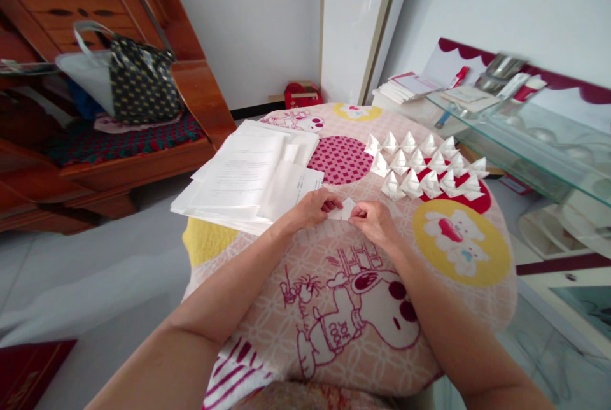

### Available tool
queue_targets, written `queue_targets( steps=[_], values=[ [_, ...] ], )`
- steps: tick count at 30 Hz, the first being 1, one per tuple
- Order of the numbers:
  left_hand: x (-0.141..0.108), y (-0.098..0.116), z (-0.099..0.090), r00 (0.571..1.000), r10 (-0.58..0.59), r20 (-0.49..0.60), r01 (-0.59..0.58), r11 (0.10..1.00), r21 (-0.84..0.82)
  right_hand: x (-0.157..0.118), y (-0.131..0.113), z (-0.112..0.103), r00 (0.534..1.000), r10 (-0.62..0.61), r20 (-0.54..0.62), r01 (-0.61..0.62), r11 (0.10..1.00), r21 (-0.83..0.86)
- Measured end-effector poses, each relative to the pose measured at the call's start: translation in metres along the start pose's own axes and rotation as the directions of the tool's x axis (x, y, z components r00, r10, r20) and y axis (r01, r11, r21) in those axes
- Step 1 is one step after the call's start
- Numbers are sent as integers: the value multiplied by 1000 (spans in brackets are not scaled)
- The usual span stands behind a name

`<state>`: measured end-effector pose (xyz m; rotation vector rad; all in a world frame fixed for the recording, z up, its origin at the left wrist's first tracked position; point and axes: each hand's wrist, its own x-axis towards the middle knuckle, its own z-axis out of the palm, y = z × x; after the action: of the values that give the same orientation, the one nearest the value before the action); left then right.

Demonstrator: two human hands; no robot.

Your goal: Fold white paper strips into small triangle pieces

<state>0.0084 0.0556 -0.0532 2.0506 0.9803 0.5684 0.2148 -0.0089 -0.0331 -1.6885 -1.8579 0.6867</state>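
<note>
A small folded white paper lies between my two hands over the patterned tablecloth. My left hand pinches its left side, fingers curled together. On its right side, my right hand holds the paper between thumb and bent fingers. Just beyond and left of my left hand rests a stack of white sheets, some with printed text. Several folded white paper boats stand in rows at the back right of the table.
The round table has a cartoon-print cloth. A glass shelf with bowls and cups borders it on the right. At the left, a wooden bench holds a dotted bag. A red item sits beyond the table.
</note>
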Motion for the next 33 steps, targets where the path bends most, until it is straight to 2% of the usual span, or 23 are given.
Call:
queue_targets(
  steps=[4,7,9,11,13,17,21,24,26,30,33],
  values=[
    [-1,0,-7,997,50,51,-47,997,-64,0,-1,-2,1000,2,1,-2,1000,7],
    [-1,6,-7,997,81,-13,-81,997,18,-1,-2,-3,1000,-4,-5,4,999,50],
    [-2,12,-5,991,117,-69,-109,988,109,-2,0,-6,1000,4,-17,-2,990,144],
    [-3,17,-3,987,145,-74,-132,978,163,-3,3,-9,997,35,-74,-16,970,243],
    [-4,21,-1,985,165,-42,-155,970,187,-4,7,-14,980,73,-183,-18,959,284],
    [-4,22,1,985,174,-8,-168,961,221,-3,14,-23,932,55,-358,23,977,210],
    [-3,24,2,989,145,-31,-135,967,217,-2,18,-24,944,22,-329,34,986,163],
    [-3,25,1,992,106,-72,-93,981,170,-2,21,-21,959,43,-279,4,986,165],
    [-3,25,-1,992,46,-117,-33,994,107,-1,25,-18,956,86,-280,-21,974,226],
    [0,19,-5,984,-83,-160,74,995,-61,3,35,-14,923,211,-322,-46,891,452],
    [1,15,-4,972,-141,-189,93,966,-242,4,34,-13,900,255,-354,-11,825,565]
  ],
)
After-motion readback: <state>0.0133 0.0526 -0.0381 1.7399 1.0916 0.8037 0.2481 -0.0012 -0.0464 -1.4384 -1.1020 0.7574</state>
